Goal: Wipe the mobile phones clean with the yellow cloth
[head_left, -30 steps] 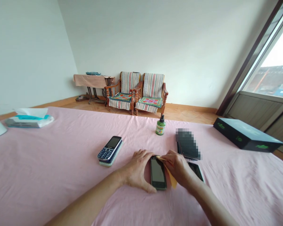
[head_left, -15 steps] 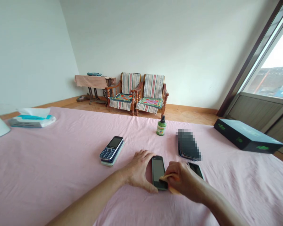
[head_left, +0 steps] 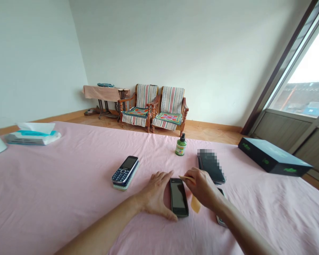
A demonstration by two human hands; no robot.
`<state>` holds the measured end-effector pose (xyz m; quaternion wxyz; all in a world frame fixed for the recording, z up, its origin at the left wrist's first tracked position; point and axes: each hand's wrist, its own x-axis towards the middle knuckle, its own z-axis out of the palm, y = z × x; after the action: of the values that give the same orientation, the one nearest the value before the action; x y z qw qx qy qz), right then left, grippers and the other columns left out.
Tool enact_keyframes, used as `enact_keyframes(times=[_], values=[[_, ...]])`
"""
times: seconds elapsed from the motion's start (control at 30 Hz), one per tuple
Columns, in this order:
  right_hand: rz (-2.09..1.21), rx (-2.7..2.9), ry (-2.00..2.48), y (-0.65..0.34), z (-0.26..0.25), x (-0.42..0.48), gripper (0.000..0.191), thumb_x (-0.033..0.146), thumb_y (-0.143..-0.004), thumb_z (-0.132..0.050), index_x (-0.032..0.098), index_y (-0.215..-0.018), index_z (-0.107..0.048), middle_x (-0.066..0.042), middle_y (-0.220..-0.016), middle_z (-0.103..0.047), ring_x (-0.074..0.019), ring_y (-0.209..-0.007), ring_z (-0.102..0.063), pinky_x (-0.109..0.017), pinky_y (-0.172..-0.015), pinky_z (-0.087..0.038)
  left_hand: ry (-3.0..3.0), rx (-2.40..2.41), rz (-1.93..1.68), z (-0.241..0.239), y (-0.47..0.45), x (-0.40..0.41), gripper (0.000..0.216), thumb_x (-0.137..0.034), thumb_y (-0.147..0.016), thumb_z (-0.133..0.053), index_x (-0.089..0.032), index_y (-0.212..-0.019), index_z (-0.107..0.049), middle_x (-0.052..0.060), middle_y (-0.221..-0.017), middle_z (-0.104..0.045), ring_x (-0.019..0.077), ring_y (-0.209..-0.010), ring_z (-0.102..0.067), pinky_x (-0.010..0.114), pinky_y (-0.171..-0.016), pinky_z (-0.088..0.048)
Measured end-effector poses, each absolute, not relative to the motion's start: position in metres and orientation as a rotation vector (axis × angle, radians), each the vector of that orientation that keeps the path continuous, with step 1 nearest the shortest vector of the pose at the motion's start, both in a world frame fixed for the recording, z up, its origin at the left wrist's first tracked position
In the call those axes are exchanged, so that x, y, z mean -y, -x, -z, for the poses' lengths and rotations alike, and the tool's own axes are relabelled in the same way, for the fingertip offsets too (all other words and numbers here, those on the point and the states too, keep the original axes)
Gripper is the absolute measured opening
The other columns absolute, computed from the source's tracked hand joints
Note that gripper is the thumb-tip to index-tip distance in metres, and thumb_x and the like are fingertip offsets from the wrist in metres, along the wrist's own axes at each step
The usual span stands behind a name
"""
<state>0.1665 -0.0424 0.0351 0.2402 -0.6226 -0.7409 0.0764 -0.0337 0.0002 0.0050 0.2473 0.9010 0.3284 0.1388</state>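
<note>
Since the right hand (head_left: 203,186)—pinching the yellow cloth (head_left: 195,204)—has shifted forward, the phone (head_left: 179,197) lies uncovered between that pinch and the left hand (head_left: 154,195), spread wide, contact unclear.

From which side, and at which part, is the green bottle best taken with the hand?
Probably around the body of the green bottle, below its black top. It stands upright, so a wrap from the side suits it; the left seems better, because a dark item lies to its near right.
</note>
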Motion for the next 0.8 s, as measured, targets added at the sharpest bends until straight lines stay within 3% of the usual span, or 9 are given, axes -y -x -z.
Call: enact_keyframes(times=[0.13, 0.4, 0.63, 0.8], values=[[-0.178, 2.04, 1.725, -0.157, -0.019, 0.041, 0.023, 0.003, -0.078, -0.047, 0.015, -0.071, -0.066, -0.004, -0.073, -0.061, -0.015, -0.069, -0.057, -0.023, -0.064, -0.035, -2.398, -0.923, -0.352, -0.002, 0.033, 0.001, 0.136, -0.061, -0.043, -0.083, -0.016, -0.149, -0.011, 0.022, -0.151, -0.025, 0.0459, -0.138, -0.02, 0.064, -0.11, -0.012], [-0.106, 2.06, 1.76, -0.148, -0.018, 0.039, 0.026, 0.002, -0.078, -0.048, 0.017, -0.067, -0.066, -0.006, -0.074, -0.06, -0.0174, -0.074, -0.055, -0.026, -0.069, -0.034, -2.389, -0.928, -0.396, -0.003, 0.032, 0.003, 0.138, -0.054, -0.043, -0.085, -0.02, -0.15, -0.006, 0.022, -0.147, -0.033, 0.0448, -0.135, -0.028, 0.063, -0.109, -0.017], [-0.147, 2.149, 1.631, -0.135, -0.021, 0.039, 0.031, 0.006, -0.085, -0.045, 0.023, -0.086, -0.071, -0.004, -0.084, -0.062, -0.0171, -0.083, -0.056, -0.026, -0.076, -0.035, -2.392, -0.913, -0.456, 0.001, 0.032, 0.002, 0.15, -0.051, -0.035, -0.089, -0.025, -0.15, 0.003, 0.019, -0.148, -0.034, 0.0467, -0.133, -0.03, 0.062, -0.108, -0.02], [-0.144, 2.056, 1.739, -0.146, -0.018, 0.039, 0.024, 0.004, -0.078, -0.049, 0.017, -0.07, -0.067, -0.005, -0.076, -0.06, -0.0166, -0.075, -0.056, -0.026, -0.071, -0.036, -2.39, -0.908, -0.432, 0.001, 0.032, 0.003, 0.146, -0.053, -0.041, -0.087, -0.024, -0.15, 0.007, 0.02, -0.15, -0.03, 0.0469, -0.135, -0.027, 0.065, -0.108, -0.017]])
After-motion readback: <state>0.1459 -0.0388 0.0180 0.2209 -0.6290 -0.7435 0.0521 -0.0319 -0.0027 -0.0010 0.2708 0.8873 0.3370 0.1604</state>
